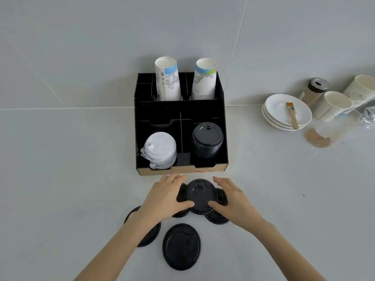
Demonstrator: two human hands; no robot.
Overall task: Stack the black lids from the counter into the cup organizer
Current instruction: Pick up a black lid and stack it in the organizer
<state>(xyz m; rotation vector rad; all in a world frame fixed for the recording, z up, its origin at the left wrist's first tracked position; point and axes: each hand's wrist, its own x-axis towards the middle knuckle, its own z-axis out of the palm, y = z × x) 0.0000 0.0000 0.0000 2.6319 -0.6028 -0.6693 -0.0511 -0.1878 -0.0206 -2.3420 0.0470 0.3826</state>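
A black cup organizer [158, 112] stands against the wall. Its front right compartment holds a stack of black lids [207, 141]; the front left holds white lids [160, 150]. Two stacks of printed paper cups [168, 80] rise at its back. In front of it, my left hand [165, 196] and my right hand [230, 199] grip a black lid [199, 195] from both sides, thumbs on its near edge. It sits on top of other black lids [218, 217]. A loose black lid [181, 246] lies nearer me, and another [149, 238] is partly hidden under my left forearm.
To the right are stacked white saucers [282, 116] with a small brush [292, 114] on top, white paper cups [332, 105], a shaker jar [313, 92], and a clear glass [328, 128] lying on its side. Grey counter stretches left of the organizer.
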